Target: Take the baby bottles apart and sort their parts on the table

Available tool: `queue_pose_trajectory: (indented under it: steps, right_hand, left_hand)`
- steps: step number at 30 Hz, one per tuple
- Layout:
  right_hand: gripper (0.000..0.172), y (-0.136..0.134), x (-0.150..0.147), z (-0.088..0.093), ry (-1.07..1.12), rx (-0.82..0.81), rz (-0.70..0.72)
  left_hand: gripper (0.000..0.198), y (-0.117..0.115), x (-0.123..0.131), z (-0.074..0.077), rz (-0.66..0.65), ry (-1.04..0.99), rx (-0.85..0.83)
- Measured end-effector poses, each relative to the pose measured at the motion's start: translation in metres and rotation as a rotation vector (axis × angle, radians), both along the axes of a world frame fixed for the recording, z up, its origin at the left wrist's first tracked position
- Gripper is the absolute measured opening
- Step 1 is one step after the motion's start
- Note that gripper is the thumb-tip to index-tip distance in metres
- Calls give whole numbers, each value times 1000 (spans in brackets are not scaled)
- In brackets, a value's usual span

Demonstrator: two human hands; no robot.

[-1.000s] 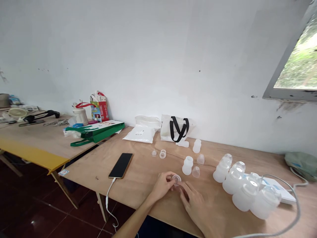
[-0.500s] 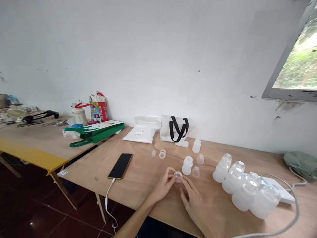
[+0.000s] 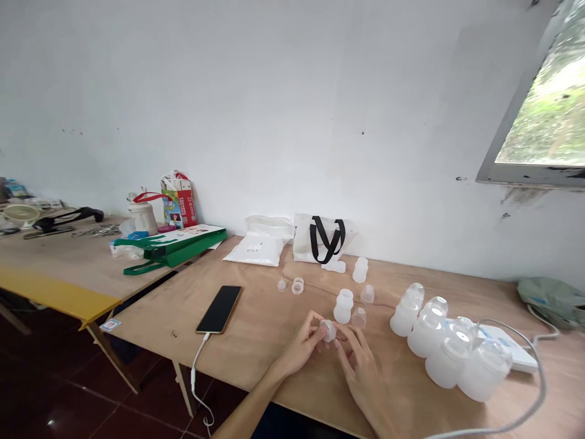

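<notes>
Cap [image 3: 328,330] pinched in left hand's fingers [image 3: 314,322]; right hand's fingers [image 3: 351,339] open beside; four bottles [image 3: 448,361] right.

Plastic cap [image 3: 328,330] sits between left hand [image 3: 299,347] and right hand [image 3: 361,366], at lower centre of the plywood table [image 3: 274,311]; smartphone [image 3: 219,310] lies left of them, plastic bottles [image 3: 439,344] right, tote bag [image 3: 322,239] behind

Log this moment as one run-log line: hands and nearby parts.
left hand: holds small clear plastic part | right hand: close beside it | nearby: frosted plastic bottle, clear plastic cup
</notes>
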State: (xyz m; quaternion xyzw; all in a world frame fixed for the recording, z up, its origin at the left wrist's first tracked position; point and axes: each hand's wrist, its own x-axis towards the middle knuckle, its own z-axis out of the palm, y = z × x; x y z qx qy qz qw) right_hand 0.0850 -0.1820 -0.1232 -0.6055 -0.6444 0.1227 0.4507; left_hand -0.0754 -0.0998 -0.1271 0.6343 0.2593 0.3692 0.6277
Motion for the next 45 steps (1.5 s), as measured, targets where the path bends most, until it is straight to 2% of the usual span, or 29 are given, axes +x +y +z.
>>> queue_pose_trajectory:
  steps: [6,10,14,18,24,28,33,37,41,45]
  right_hand:
    - [37,8,4,-12,273,5,21]
    - [35,11,6,-9,355,-26,92]
    - [33,12,12,-4,410,-17,149]
    - [37,13,24,-2,475,-9,98]
    - [34,22,37,11,343,-42,54]
    - [40,43,42,27,306,-95,140]
    - [43,66,52,42,280,-158,223]
    - [42,70,55,47,271,-243,349]
    - [39,58,42,49,274,-244,441]
    - [32,40,29,46,295,-209,484]
  left_hand:
    - [49,-3,-2,4,-57,-20,3]
    - [50,-2,-3,6,-56,-11,5]
    - [43,-3,-6,13,16,87,113]
    - [42,-7,-6,14,102,185,220]
    - [30,-8,-1,2,138,300,266]
    - [29,-6,-1,-2,112,290,295]
    - [29,-6,-3,-1,168,321,270]
    - [38,-5,-3,-5,181,307,256]
    - [58,-1,-3,-12,196,243,257]
    - [67,1,-7,-13,99,182,290]
